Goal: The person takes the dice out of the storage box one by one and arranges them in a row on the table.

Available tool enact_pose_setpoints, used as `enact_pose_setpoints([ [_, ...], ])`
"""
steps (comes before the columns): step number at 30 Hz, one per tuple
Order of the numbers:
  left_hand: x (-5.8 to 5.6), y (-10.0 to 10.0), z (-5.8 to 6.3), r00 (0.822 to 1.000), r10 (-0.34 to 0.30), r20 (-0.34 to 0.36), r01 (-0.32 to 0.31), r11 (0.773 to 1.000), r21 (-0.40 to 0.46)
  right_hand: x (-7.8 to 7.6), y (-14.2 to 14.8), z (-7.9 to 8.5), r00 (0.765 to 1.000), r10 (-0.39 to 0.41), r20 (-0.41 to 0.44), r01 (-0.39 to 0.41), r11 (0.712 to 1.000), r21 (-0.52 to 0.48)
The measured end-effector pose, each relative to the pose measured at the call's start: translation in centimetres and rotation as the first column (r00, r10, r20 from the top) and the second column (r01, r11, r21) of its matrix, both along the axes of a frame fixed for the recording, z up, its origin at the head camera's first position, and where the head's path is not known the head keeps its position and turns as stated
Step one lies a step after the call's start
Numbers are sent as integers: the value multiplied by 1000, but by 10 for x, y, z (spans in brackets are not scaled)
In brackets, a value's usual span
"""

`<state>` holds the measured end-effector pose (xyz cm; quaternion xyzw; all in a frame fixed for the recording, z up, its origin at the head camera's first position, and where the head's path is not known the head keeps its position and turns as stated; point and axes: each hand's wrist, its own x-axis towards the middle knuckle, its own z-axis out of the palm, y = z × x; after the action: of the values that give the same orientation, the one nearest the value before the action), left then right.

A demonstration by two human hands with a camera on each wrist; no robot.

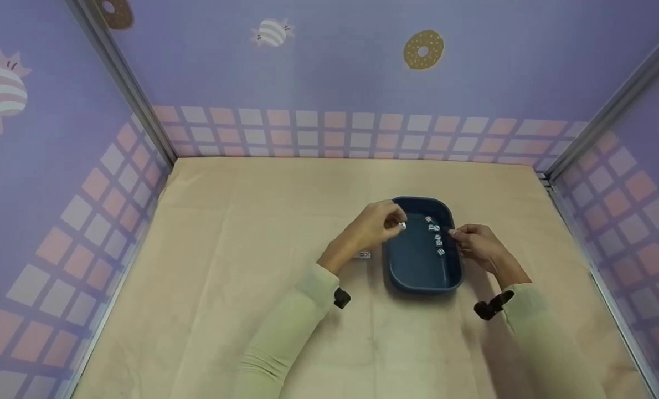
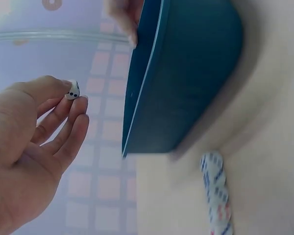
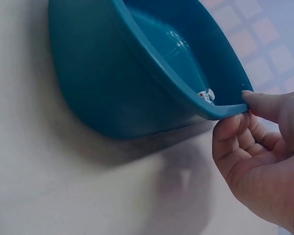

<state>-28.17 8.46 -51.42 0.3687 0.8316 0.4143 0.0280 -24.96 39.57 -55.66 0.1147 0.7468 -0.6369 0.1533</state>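
Observation:
My left hand [image 1: 375, 223] pinches a white die [image 2: 73, 90] between thumb and fingertips, above the left rim of a blue rectangular bin [image 1: 420, 292]. In the left wrist view the die shows dark pips. My right hand [image 1: 478, 244] grips the bin's right rim, thumb on the inside and fingers curled beneath the lip, as the right wrist view [image 3: 264, 156] shows. Several dice [image 1: 438, 239] lie inside the bin along its right side. On the table left of the bin is a row of dice [image 2: 216, 196], partly covered by my left forearm in the head view.
A beige cloth covers the table [image 1: 263, 221]. Purple panels with pink and white squares [image 1: 307, 127] enclose it at the back and both sides, joined by metal posts [image 1: 135, 88]. Dark wrist cameras [image 1: 493, 306] sit on both cuffs.

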Motion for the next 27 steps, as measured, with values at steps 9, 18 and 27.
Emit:
enact_pose_setpoints([
  [9, -3, -50, -8, 999, 47, 9, -46, 996, -80, 1, 0, 2, 1000, 18, -3, -18, 1000, -7],
  [18, -2, -115, -37, 990, 107, 95, -88, 979, -186, 0, 0, -2, 1000, 4, -1, -4, 1000, 8],
  [27, 13, -146, -57, 976, 155, 151, -117, 966, -230, 1, -1, -4, 1000, -26, 13, 26, 999, 28],
])
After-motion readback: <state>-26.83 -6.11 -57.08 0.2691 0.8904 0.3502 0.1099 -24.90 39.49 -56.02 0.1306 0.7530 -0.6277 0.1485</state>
